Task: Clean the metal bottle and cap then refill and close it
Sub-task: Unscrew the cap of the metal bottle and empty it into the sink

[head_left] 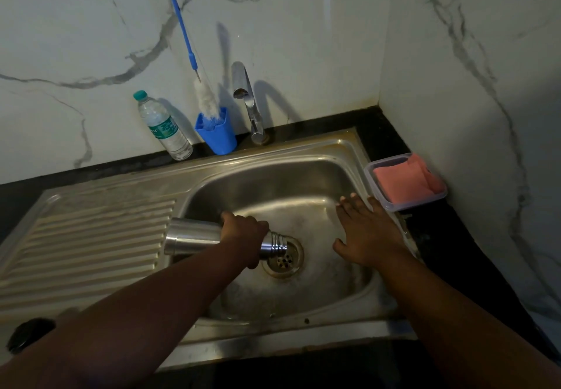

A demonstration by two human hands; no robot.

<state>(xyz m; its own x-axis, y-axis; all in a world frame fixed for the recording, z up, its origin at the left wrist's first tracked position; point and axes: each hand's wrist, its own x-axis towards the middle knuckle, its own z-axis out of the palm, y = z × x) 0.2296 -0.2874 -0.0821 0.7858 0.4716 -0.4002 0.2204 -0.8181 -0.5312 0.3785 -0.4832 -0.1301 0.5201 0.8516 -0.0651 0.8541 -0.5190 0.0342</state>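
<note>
My left hand [244, 233] grips the metal bottle [194, 236] round its upper body. The bottle lies nearly on its side over the steel sink [273, 188], its threaded open mouth [277, 243] pointing right and down at the drain [283, 256]. My right hand [365, 230] hovers flat with spread fingers over the right part of the basin and holds nothing. A dark round thing, perhaps the cap [28, 334], lies at the counter's front left edge, partly hidden by my left arm.
A tap [247, 100] stands behind the basin. A blue cup [217, 135] holds a long blue-handled bottle brush [194, 63]. A plastic water bottle [162, 126] stands to its left. A clear tub with a pink cloth [406, 182] sits right of the sink. A ribbed drainboard [91, 246] lies left.
</note>
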